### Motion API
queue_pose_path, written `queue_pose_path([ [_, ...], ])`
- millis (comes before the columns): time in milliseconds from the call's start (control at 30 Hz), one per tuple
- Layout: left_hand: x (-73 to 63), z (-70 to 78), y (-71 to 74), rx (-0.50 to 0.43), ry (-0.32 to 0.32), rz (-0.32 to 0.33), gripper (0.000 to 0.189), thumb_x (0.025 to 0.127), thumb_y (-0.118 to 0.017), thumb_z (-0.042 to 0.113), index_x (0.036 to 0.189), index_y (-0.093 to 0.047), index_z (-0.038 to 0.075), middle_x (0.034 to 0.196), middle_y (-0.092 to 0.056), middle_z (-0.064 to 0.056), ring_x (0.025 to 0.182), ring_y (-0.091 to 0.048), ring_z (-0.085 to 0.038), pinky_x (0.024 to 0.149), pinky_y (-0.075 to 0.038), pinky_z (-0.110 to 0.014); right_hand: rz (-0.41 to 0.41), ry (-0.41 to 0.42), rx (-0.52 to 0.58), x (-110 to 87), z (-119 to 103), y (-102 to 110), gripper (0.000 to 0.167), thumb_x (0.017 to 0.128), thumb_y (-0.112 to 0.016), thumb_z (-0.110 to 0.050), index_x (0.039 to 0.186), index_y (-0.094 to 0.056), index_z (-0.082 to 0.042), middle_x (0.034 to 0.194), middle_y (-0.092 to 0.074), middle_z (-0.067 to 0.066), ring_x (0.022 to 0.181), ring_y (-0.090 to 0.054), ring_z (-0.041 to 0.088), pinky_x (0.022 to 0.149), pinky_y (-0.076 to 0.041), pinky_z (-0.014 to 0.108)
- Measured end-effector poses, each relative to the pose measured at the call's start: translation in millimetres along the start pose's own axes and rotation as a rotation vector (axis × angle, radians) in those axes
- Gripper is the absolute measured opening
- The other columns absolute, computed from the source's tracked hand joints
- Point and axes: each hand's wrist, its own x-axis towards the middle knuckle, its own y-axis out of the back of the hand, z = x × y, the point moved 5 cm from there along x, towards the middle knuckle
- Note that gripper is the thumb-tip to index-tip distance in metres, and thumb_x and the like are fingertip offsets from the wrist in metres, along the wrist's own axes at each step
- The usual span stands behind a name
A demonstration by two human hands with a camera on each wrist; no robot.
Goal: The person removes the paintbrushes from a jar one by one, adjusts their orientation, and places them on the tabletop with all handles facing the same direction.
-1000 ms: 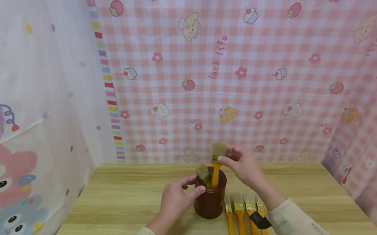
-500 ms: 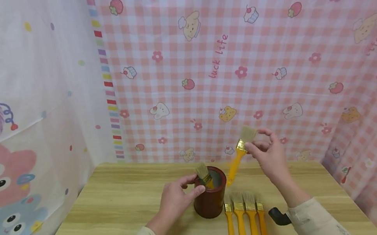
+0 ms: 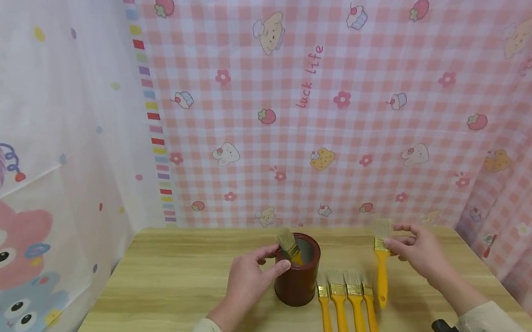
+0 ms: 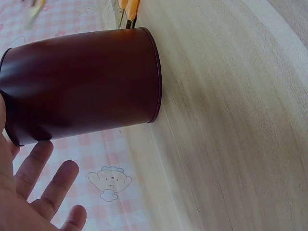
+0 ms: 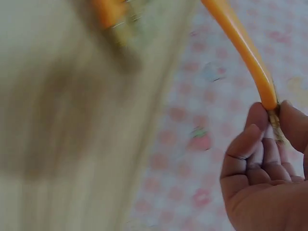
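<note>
A paintbrush with an orange handle and pale bristles hangs upright in my right hand, bristles up. Thumb and fingers pinch it by the metal band, as the right wrist view also shows its orange handle. My left hand holds the dark brown cylindrical pot at its rim, thumb on the near side. In the left wrist view the other fingers spread beside the pot's wall. One paintbrush leans inside the pot, bristles up, its handle mostly hidden.
Several orange-handled paintbrushes lie in a row on the wooden table, right of the pot, bristles toward the back. Pink checked cloth hangs behind the table; white patterned cloth hangs at left.
My right hand has lifted a paintbrush out of the pot and carried it to the right, now lower and beyond the row of brushes. The left hand has stayed at the pot.
</note>
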Motion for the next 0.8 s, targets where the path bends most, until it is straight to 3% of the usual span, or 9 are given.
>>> queue_pose_path([
  [133,0.5,1.1,0.3,-0.005,0.008,-0.011,0.057,0.092,-0.077,0.059,0.138,-0.074,0.025,0.126,-0.08,0.003,0.116,-0.074,-0.036,0.092,-0.064,-0.05,-0.089,-0.103,-0.002,-1.8,33.3,2.2,0.069,0.106,-0.071,-0.031,0.156,-0.042,0.008,0.125,-0.077,0.024,0.097,-0.079,0.022,0.089,-0.065,0.044],
  [367,0.7,3.8,1.7,-0.002,0.008,-0.012,0.055,0.093,-0.078,0.056,0.138,-0.074,0.025,0.123,-0.081,0.002,0.115,-0.074,-0.035,0.093,-0.063,-0.05,-0.176,-0.22,0.057,-6.6,73.2,-15.8,0.067,0.101,-0.076,-0.021,0.149,-0.046,0.015,0.102,-0.079,0.009,0.088,-0.073,0.02,0.075,-0.063,0.037],
  [500,1.0,4.4,2.1,-0.005,0.01,-0.013,0.055,0.093,-0.078,0.056,0.138,-0.074,0.025,0.124,-0.08,0.002,0.115,-0.074,-0.036,0.093,-0.063,-0.05,-0.18,-0.237,0.097,-7.6,83.1,-26.8,0.065,0.1,-0.076,-0.017,0.148,-0.046,0.018,0.097,-0.077,0.008,0.085,-0.071,0.017,0.074,-0.063,0.034],
  [667,0.8,3.8,2.5,0.005,0.015,-0.012,0.055,0.093,-0.078,0.056,0.138,-0.074,0.026,0.125,-0.08,0.003,0.115,-0.074,-0.034,0.094,-0.063,-0.05,-0.199,-0.268,0.121,-7.7,90.8,-37.5,0.066,0.101,-0.075,-0.016,0.148,-0.045,0.018,0.084,-0.076,0.006,0.075,-0.069,0.014,0.064,-0.057,0.028],
  [800,0.3,3.2,3.1,0.012,0.022,-0.012,0.054,0.093,-0.078,0.056,0.138,-0.074,0.026,0.125,-0.08,0.004,0.115,-0.074,-0.033,0.093,-0.063,-0.05,-0.191,-0.273,0.081,-5.9,94.1,-41.4,0.067,0.1,-0.077,-0.019,0.147,-0.047,0.017,0.08,-0.075,0.006,0.069,-0.065,0.014,0.059,-0.052,0.026],
])
